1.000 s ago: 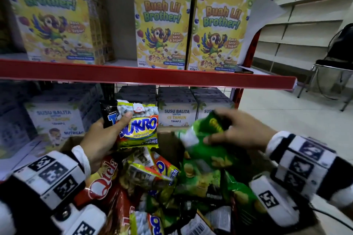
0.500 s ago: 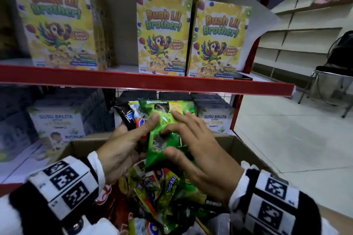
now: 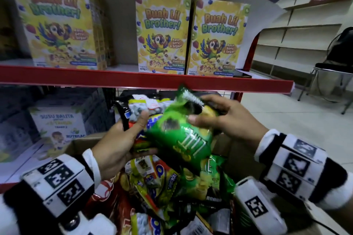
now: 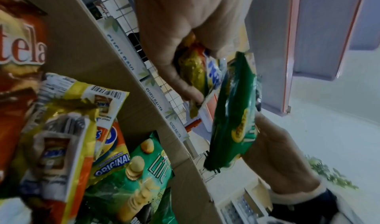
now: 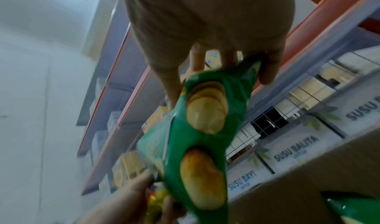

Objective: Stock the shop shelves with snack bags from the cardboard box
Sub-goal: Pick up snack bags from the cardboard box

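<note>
My left hand is raised in front of me, palm turned inward, thumb up and fingers curled round a small stack of bags. My right hand sits level with it and close beside, thumb and fingers pinching the top end of a green bag that slants down between the two hands. Both wrists carry marker bands, forearms angled in toward each other.
</note>
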A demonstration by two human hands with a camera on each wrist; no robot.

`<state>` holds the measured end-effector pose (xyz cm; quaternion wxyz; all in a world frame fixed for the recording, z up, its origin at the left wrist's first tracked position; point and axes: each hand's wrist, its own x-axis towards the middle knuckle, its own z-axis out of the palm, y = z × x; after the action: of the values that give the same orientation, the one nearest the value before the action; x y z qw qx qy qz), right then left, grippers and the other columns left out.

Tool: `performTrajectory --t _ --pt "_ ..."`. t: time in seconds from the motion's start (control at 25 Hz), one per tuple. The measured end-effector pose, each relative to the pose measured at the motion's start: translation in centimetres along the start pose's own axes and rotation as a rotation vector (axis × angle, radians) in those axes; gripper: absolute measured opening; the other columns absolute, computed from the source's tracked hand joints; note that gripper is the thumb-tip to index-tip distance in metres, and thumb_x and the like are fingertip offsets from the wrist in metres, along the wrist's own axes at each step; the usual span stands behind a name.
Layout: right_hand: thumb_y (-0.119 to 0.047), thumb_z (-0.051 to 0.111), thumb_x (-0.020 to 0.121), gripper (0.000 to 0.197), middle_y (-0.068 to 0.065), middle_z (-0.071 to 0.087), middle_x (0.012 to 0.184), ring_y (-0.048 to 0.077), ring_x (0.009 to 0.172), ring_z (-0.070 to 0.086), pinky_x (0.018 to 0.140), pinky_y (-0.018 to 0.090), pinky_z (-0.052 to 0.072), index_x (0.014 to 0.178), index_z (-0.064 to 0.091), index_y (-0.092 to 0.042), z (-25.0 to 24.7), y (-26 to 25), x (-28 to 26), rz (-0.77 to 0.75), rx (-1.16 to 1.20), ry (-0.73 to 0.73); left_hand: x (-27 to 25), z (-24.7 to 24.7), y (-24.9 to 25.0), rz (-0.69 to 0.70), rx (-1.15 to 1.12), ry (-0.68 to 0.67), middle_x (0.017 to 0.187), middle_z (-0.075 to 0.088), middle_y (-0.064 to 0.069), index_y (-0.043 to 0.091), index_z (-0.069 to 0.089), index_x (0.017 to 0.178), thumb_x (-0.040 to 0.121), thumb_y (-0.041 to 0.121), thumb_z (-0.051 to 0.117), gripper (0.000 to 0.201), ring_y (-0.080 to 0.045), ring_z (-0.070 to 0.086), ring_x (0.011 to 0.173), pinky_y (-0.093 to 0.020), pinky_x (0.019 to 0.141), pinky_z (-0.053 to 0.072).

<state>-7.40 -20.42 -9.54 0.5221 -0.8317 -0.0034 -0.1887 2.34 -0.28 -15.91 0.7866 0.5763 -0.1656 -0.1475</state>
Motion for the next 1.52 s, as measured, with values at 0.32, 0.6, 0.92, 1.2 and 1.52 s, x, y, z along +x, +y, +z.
performTrajectory --t 0.32,0.6,0.92,1.2,1.52 --pt "-0.038 0.079 0.07 0.051 0.005 0.074 0.1 0.022 0.085 0.072 0.069 0.039 0.059 0.113 0.06 -0.018 2.9 2.2 -0.4 0.331 0.415 0.04 -1.0 1.6 0.1 -0.074 -0.167 -0.247 0.117 0.068 -0.014 0.013 0.053 0.128 0.051 0.032 0.089 0.088 -0.026 0.07 0.094 -0.041 0.073 0.058" --pt "-0.047 0.083 0.049 0.11 -0.007 0.061 0.127 0.009 0.114 0.06 0.098 0.037 0.049 0.145 0.031 -0.035 -0.1 2.0 0.1 -0.05 -0.09 -0.139 -1.1 0.9 0.4 -0.005 0.007 -0.173 0.099 0.075 -0.007 0.017 0.055 0.117 0.051 0.021 0.084 0.072 -0.024 0.073 0.086 -0.033 0.062 0.06" --pt "-0.016 0.076 0.06 0.041 0.016 0.073 0.099 0.028 0.088 0.07 0.082 0.041 0.058 0.099 0.067 -0.008 -0.2 2.4 -0.3 0.12 0.338 -0.097 -0.2 1.2 1.9 0.054 -0.155 -0.316 0.099 0.074 -0.002 0.027 0.075 0.084 0.03 0.055 0.09 0.063 -0.017 0.072 0.086 -0.032 0.07 0.06" --pt "-0.001 0.076 0.057 0.048 0.03 0.065 0.102 0.046 0.088 0.063 0.088 0.061 0.047 0.103 0.063 0.0 -0.4 4.0 0.3 0.278 0.542 -0.085 1.6 1.5 1.8 0.01 -0.126 -0.292 0.088 0.075 -0.008 0.015 0.073 0.088 0.042 0.027 0.091 0.05 -0.019 0.073 0.077 -0.028 0.058 0.058" --pt "-0.017 0.077 0.058 0.048 0.01 0.074 0.098 0.029 0.083 0.072 0.066 0.039 0.06 0.104 0.065 -0.018 -1.1 6.0 3.2 0.062 0.402 -0.042 6.0 0.5 -0.2 -0.136 -0.041 -0.316 0.097 0.074 -0.013 0.008 0.065 0.1 0.067 0.006 0.063 0.034 -0.025 0.073 0.086 -0.036 0.062 0.059"
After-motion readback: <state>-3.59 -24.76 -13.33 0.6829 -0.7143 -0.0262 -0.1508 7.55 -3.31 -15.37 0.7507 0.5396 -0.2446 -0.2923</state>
